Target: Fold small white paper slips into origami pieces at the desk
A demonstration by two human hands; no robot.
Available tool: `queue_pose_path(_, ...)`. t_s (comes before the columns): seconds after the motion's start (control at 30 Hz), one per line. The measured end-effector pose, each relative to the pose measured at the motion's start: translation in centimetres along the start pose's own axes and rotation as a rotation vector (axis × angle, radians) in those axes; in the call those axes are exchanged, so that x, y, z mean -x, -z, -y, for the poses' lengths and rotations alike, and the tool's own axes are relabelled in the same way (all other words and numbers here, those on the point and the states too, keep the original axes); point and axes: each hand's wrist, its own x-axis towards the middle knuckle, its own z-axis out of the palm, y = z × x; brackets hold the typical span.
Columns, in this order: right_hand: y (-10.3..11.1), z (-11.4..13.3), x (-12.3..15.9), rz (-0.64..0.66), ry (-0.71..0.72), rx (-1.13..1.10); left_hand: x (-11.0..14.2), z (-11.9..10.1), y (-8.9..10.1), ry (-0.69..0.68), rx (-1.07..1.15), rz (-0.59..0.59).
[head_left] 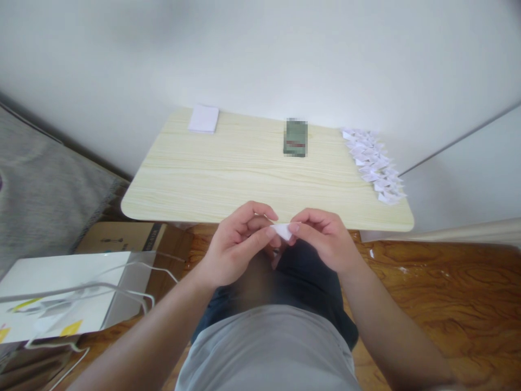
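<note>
Between my two hands, just off the table's front edge, is a small folded piece of white paper (281,232). My left hand (240,241) pinches its left end between thumb and fingers. The right end is gripped by my right hand (323,236), thumb on top. Part of the paper is hidden behind my fingers. Many small folded white paper pieces (372,163) with pointed tips lie in rows along the table's right side. A stack of white paper sheets (204,119) rests at the far left corner.
The pale wood-grain table (228,168) stands against a white wall. A blurred-out dark green object (296,138) lies near its back edge. At the lower left are a white box (61,293) with white cables (122,290) over it and a brown cardboard box (118,237). Scraps dot the wooden floor (439,304).
</note>
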Motion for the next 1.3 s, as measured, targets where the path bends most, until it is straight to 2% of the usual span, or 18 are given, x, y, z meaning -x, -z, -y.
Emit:
queue_pose_path(0.1,0.05,0.09,0.03,-0.010,0.015,0.021,-0.05,-0.20,0.22,-0.001,-0.080,-0.002)
queue_pose_path(0.3,0.12,0.00,0.01,-0.033,0.012,0.005,0.14,-0.66,0.61,-0.081,-0.405,-0.042)
queue_pose_path(0.4,0.05,0.02,0.07,-0.041,0.013,0.003,0.20,-0.91,0.57,-0.090,-0.459,-0.040)
queue_pose_path(0.77,-0.16,0.38,0.39,-0.023,0.025,0.055,0.11,-0.73,0.23,0.006,-0.192,-0.045)
queue_pose_path(1.03,-0.33,0.40,0.43,-0.075,0.104,0.194,-0.32,-0.91,0.56,0.034,-0.184,-0.039)
queue_pose_path(1.3,-0.09,0.22,0.50,-0.064,0.086,0.208,-0.16,-1.05,0.51,0.063,-0.183,-0.017)
